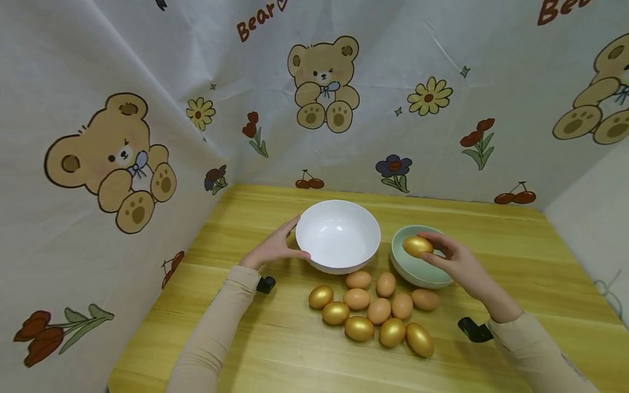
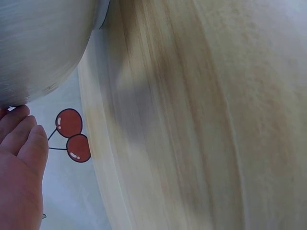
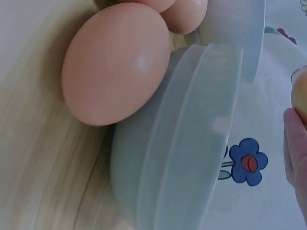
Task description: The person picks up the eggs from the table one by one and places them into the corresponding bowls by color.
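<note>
In the head view a white bowl point(image 1: 339, 210) stands on the wooden table, and my left hand point(image 1: 272, 248) lies along its left side, thumb by the front rim. Seen from the left wrist, straight fingers point(image 2: 21, 129) touch the bowl's outer wall point(image 2: 43, 43). My right hand point(image 1: 457, 265) pinches a golden egg point(image 1: 417, 246) between thumb and fingers, above the pale green bowl point(image 1: 420, 275). The right wrist view has the green bowl point(image 3: 177, 143) from the side, with part of the held egg point(image 3: 300, 96) at the right edge.
Several brown eggs point(image 1: 356, 299) lie in front of the two bowls, one close against the green bowl's base. Several golden eggs point(image 1: 359, 328) form a curved row nearer me. A bear-print cloth point(image 1: 275, 164) hangs behind the table point(image 1: 275, 355) and along its left side.
</note>
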The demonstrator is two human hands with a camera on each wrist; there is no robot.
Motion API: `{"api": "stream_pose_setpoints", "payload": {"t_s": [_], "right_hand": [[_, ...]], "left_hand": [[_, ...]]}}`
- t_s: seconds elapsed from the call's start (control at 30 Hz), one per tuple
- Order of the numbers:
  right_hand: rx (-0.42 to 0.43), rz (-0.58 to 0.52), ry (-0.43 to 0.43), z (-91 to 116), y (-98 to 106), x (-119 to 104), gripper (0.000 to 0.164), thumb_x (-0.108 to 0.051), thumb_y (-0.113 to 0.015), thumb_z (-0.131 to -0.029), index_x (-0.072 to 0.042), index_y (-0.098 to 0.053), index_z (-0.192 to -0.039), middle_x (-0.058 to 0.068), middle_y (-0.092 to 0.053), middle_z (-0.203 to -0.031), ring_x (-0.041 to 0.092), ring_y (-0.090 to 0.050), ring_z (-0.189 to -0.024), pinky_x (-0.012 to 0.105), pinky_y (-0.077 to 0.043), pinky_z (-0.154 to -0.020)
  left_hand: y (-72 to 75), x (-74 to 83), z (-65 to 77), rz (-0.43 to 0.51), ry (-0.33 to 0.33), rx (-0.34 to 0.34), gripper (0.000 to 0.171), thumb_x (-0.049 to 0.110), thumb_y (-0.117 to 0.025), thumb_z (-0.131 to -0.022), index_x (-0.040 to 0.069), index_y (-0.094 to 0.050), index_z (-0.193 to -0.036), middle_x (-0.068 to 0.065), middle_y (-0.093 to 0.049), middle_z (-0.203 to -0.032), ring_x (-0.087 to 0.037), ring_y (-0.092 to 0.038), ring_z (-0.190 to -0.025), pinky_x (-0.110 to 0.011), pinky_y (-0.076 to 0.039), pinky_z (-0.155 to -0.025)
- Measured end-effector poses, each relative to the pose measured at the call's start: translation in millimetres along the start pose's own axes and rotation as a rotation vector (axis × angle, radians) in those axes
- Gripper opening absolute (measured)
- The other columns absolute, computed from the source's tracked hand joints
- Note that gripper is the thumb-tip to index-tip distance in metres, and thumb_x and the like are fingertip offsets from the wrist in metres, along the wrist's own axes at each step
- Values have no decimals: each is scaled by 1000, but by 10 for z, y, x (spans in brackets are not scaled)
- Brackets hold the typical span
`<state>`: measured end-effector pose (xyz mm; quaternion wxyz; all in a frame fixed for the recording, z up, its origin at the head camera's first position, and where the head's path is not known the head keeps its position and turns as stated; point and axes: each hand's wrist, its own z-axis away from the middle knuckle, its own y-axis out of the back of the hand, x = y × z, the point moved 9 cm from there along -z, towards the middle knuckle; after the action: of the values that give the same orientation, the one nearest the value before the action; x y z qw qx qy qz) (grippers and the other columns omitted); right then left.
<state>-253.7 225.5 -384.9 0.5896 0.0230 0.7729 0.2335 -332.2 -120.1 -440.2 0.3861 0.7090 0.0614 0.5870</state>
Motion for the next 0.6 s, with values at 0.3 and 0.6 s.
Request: {"api": "stream_pose_setpoints", "payload": {"t_s": [0.3,0.6], "right_hand": [[-10,-19,27,-209,-167,4,46,-12,-61,-91,2,-46,-132,17,-49,-127,7,-50,-109,19,-45,-85],[24,-96,-84,-415,-308,151,52,-21,-62,-91,0,-43,-136,18,-47,-129,15,-48,-111,18,-44,-85]], "left_hand": [[-20,-113,-48,-15,21,13,115,54,-79,-64,17,-12,-150,-1,-14,-152,-21,-15,-137,-48,-23,-106],[-22,-88,-34,-10,13,3,116,55,-79,-64,16,-11,-150,-3,-12,-153,-25,-16,-137,-51,-22,-105]]}}
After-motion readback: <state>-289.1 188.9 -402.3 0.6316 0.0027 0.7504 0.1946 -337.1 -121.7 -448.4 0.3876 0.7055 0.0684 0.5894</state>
